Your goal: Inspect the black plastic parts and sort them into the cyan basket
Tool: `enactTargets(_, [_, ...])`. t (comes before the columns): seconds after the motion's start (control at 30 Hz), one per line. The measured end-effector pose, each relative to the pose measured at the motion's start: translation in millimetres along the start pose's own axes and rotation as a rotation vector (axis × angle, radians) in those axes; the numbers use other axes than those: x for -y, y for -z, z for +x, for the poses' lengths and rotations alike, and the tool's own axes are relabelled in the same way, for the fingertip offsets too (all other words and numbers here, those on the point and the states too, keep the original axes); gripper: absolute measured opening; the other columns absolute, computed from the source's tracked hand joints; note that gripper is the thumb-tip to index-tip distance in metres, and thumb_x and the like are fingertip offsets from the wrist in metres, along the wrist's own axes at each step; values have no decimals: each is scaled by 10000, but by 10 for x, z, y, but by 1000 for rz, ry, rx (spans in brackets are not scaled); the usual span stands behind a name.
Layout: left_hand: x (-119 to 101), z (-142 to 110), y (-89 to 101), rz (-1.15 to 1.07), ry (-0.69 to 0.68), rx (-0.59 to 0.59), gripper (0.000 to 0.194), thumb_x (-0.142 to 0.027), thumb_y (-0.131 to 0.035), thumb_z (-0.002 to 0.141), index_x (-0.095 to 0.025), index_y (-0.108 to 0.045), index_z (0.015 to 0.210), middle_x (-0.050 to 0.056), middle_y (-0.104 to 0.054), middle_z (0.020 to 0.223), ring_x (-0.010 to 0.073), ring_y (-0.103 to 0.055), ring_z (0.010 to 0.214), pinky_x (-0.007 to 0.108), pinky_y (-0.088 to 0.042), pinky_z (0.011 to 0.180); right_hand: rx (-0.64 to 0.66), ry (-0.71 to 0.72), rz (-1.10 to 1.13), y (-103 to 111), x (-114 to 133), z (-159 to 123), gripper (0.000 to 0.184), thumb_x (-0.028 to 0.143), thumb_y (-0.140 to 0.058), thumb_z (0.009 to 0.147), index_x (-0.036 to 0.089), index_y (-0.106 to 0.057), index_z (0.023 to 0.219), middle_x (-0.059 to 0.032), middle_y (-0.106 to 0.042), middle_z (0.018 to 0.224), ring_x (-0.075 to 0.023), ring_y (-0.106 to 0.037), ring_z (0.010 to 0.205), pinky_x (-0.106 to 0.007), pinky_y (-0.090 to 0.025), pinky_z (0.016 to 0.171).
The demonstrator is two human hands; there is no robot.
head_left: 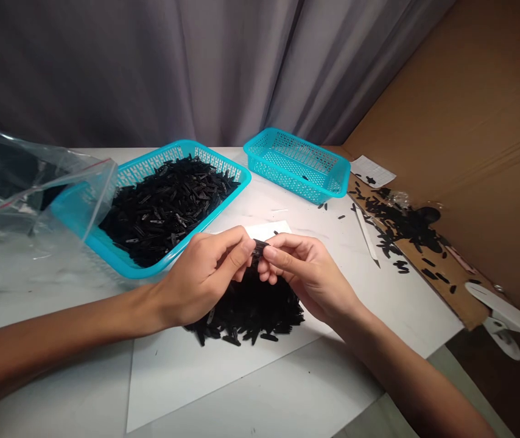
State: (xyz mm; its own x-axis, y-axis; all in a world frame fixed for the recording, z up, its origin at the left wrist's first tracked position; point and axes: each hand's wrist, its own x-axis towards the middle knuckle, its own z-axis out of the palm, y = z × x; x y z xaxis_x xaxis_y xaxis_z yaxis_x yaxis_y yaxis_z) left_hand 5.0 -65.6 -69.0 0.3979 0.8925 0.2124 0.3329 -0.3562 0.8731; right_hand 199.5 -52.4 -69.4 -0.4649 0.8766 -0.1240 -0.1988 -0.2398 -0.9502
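Observation:
Both hands meet above a pile of small black elongated pieces [260, 310] on a white sheet [173, 389]. Between their fingertips is one small dark piece [260, 247], similar in colour to those below. My left hand [212, 271] pinches its left end with thumb and forefinger. At its right end, my right hand [308, 267] pinches it the same way, other fingers curled beneath. The piece's exact kind is too small to make out. Behind my left hand, a turquoise basket [150, 271] holds a large heap of similar black pieces.
A second turquoise basket [296, 146] stands at the back, with a small dark piece inside. A clear plastic bag [72, 182] overlaps the left basket. On the right are scattered black pieces [415, 225], a white pen-like tool [366, 234], cardboard [447, 280] and a white handled object [506, 310].

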Motion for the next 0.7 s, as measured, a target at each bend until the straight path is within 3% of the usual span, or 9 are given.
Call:
enactTargets(0.3, [96,-8,-39,238,-220,-144,253,-206,-474,1030,-189,-517,781,-56,-558,658,76,-489,548,208,-382,556,-18,-28,-11,-25,66,-23,189,302,-802,834,169,-720,729,-12,-695,681,-116,-622,630,-239,-486,607])
enactTargets(0.7, [74,-39,-72,199,-122,-154,290,-278,-430,1047,-198,-501,777,-53,-554,630,90,-514,542,222,-394,550,-66,-27,-15,-51,16,-26,218,326,-821,807,167,-730,688,-13,-698,658,-116,-616,595,-239,-497,579])
